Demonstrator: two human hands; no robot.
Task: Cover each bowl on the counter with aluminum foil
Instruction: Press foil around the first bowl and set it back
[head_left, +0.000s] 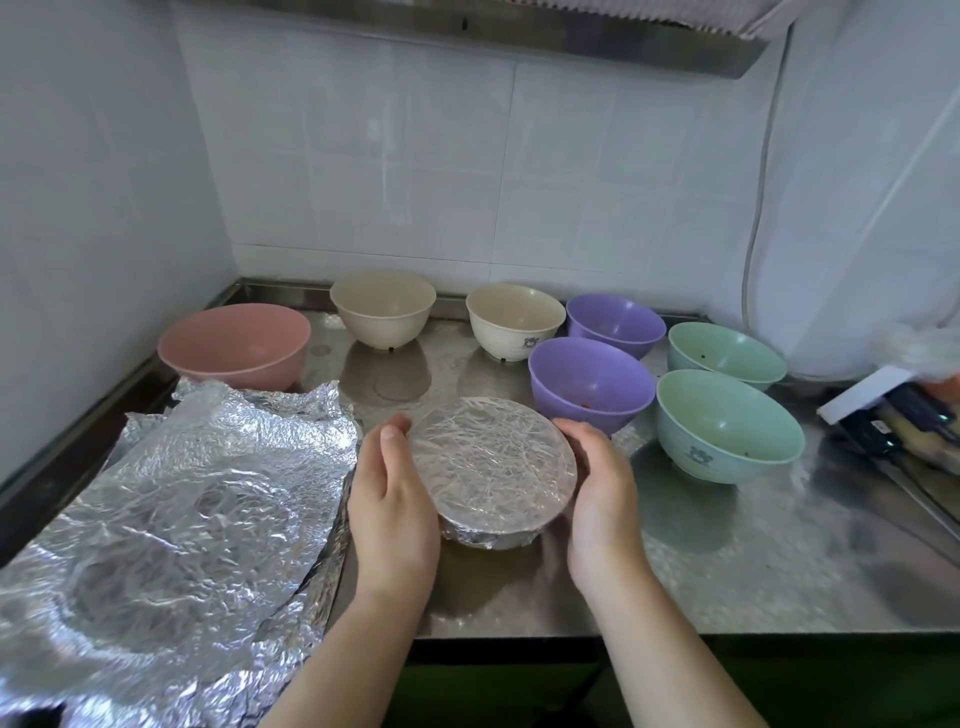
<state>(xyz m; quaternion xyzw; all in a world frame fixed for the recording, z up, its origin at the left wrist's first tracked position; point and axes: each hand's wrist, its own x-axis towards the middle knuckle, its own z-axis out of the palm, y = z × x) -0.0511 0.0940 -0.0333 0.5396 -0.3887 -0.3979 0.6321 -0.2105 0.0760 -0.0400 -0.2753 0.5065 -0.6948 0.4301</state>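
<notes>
On a steel kitchen counter (727, 561), crumpled aluminum foil sheets (171, 519) lie at left while seven bowls — pink (234, 343), cream, purple, green — stand uncovered behind. One foil-covered bowl (493, 465) sits front and centre, the left hand (389, 499) and right hand (602, 499) cupping its sides, apparently pressing the wrap snug.
</notes>
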